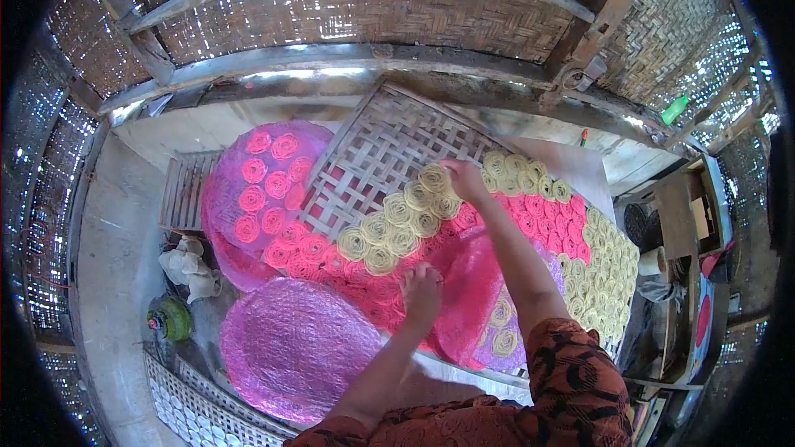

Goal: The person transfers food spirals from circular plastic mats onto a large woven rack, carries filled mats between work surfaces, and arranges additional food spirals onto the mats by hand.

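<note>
With its fingers closed at the rim of a pale yellow coil of noodle-like strands (435, 177), my right hand (465, 180) reaches over a woven bamboo tray (389, 141). More pale yellow coils (397, 209) lie in rows along the tray, several of them overlapping. Lower down, my left hand (422, 290) rests over pink coils (377, 294), its fingers bent and slightly apart, holding nothing that I can see. Beside it, a sheet of pink translucent netting or plastic (468, 298) is bunched up, partly covering the coils underneath.
At the left is a round purple sheet with pink coils (252, 174); a round purple one (298, 348) lies below. A green gas cylinder (171, 319) and white cloth (189, 268) are on the floor. Wooden shelving (691, 223) stands right, under a green bottle (675, 109).
</note>
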Tool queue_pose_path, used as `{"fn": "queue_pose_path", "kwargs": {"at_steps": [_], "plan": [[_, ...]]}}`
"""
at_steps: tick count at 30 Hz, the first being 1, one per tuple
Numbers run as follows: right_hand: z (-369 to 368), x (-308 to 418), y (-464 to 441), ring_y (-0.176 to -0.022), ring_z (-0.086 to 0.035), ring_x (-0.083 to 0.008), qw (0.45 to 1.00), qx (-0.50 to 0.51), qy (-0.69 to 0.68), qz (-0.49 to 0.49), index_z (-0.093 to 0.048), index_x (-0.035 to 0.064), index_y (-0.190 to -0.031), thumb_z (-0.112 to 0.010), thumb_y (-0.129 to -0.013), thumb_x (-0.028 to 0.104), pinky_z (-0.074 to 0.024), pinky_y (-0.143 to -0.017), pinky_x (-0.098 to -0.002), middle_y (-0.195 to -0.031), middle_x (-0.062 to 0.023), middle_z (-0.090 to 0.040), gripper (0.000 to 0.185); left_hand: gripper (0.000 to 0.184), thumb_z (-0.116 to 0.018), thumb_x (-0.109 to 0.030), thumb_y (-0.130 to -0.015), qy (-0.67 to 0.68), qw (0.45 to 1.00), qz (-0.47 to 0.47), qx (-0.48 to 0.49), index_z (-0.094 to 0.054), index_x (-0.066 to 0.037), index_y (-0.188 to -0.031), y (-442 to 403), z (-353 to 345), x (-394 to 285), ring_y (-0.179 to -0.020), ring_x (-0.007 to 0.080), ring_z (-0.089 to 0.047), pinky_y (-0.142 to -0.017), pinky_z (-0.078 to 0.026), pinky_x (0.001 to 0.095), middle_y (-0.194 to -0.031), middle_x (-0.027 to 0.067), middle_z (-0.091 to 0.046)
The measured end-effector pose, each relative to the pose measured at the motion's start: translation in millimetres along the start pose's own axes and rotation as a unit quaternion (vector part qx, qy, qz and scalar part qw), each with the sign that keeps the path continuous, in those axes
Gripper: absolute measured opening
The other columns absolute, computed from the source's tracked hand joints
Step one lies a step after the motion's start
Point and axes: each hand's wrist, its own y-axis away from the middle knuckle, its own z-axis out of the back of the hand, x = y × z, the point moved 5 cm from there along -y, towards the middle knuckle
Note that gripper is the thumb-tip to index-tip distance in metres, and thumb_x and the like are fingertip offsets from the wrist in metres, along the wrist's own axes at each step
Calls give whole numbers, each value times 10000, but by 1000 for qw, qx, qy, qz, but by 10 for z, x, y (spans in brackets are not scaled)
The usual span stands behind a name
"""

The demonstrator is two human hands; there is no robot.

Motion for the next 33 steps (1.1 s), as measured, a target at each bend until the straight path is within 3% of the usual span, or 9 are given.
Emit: {"fn": "queue_pose_path", "kwargs": {"at_steps": [3,7,12,14,19,21,23,26,33], "plan": [[724,180,359,-861,-622,-382,992,-124,25,24,-656,41,-984,-548,-823,91,-495,-766,-394,-889,-191,-654,201,136,-525,-141,-893,266,963,32,-6,-523,-45,-990,88,240,172,-911,311,-525,-779,-439,410,-929,102,-525],[1110,-498,1183,-860,-609,-379,958,20,210,-194,-652,48,-835,-521,-814,131,-481,-762,-450,-821,-178,-652,157,143,-471,-148,-934,168,956,36,-239,-500,-17,-983,635,1422,933,-841,265,-506,-747,-424,360,-924,114,-502],[961,-848,2046,-731,-627,-318,867,141,441,-185,-658,18,-727,-563,-741,178,-469,-766,-445,-718,-169,-646,186,220,-446,-163,-950,90,876,337,-334,-474,26,-1060,2059,2228,2168,-915,300,-488,-839,-390,428,-998,147,-500],[901,-881,2238,-719,-626,-302,862,118,450,-203,-660,15,-722,-568,-738,198,-465,-772,-435,-724,-169,-648,205,258,-414,-168,-963,-140,869,339,-332,-445,34,-1120,2775,2265,2624,-918,313,-495,-820,-398,439,-1042,172,-500],[824,-1368,2400,-707,-625,-292,838,43,441,-320,-666,15,-726,-571,-736,231,-478,-729,-419,-745,-181,-645,236,342,-425,-205,-956,63,835,402,-370,-401,26,-1206,3883,2123,3295,-992,337,-497,-838,-403,449,-1083,221,-500],[854,-1475,2373,-689,-614,-289,873,-56,250,-415,-645,15,-740,-589,-728,186,-486,-643,-398,-743,-168,-639,181,341,-492,-168,-920,49,842,364,-395,-434,21,-1198,3537,2116,3126,-1042,349,-495,-885,-412,429,-1107,202,-512],[900,-1141,2227,-702,-614,-268,905,-89,170,-380,-621,15,-781,-600,-729,130,-488,-621,-372,-761,-153,-639,127,318,-545,-94,-872,-276,852,256,-363,-481,6,-1167,2796,2351,2453,-1050,325,-501,-912,-418,394,-1112,178,-520],[953,-753,1725,-731,-617,-222,942,-137,-68,-299,-574,15,-896,-623,-753,64,-499,-616,-330,-815,-131,-639,159,331,-575,-57,-837,95,943,143,-286,-515,-7,-1159,1713,1893,1769,-1048,291,-508,-933,-396,402,-1119,161,-530],[669,-376,366,-757,-611,-187,831,-178,-449,-278,-505,19,-1018,-606,-785,-9,-504,-654,-285,-874,-116,-624,255,308,-537,-197,-827,204,966,-152,49,-563,-60,-1102,18,219,-253,-1020,312,-523,-871,-421,438,-1058,148,-565]]}}
